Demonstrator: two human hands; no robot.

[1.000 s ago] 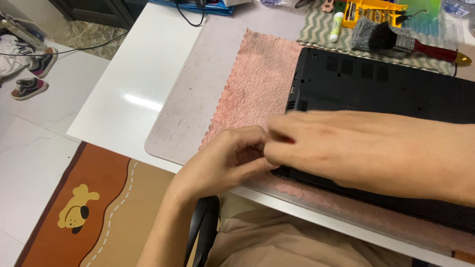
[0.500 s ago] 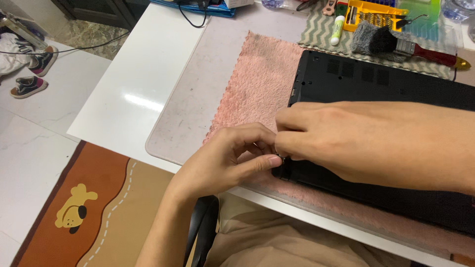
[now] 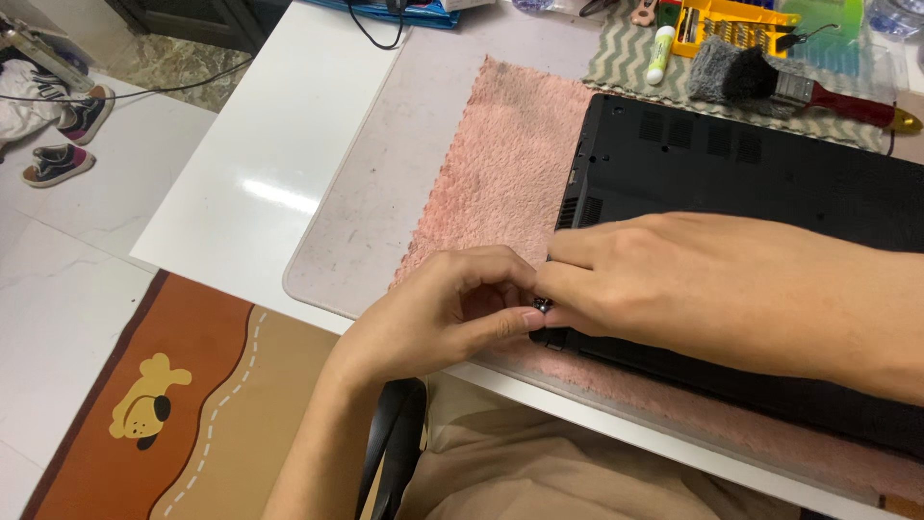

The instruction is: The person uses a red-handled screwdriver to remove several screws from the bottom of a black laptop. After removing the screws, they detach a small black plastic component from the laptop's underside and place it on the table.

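A black laptop (image 3: 751,173) lies bottom-up on a pink fluffy cloth (image 3: 500,173). My left hand (image 3: 443,308) and my right hand (image 3: 674,284) meet at the laptop's near left corner. Their fingertips pinch a small dark metal part (image 3: 542,305) there, perhaps a screw. Which hand really grips it I cannot tell. My right forearm lies across the laptop's near half and hides it.
A translucent mat (image 3: 385,193) covers the white table (image 3: 260,164). At the back lie a red-handled brush (image 3: 770,87), a yellow tool case (image 3: 741,24) and a glue stick (image 3: 659,53). Shoes (image 3: 58,144) sit on the tiled floor at left; an orange rug (image 3: 144,404) lies below.
The view has shifted slightly. Both hands stay together at the laptop's near left corner, with the fingertips now pinched tighter around the small part.
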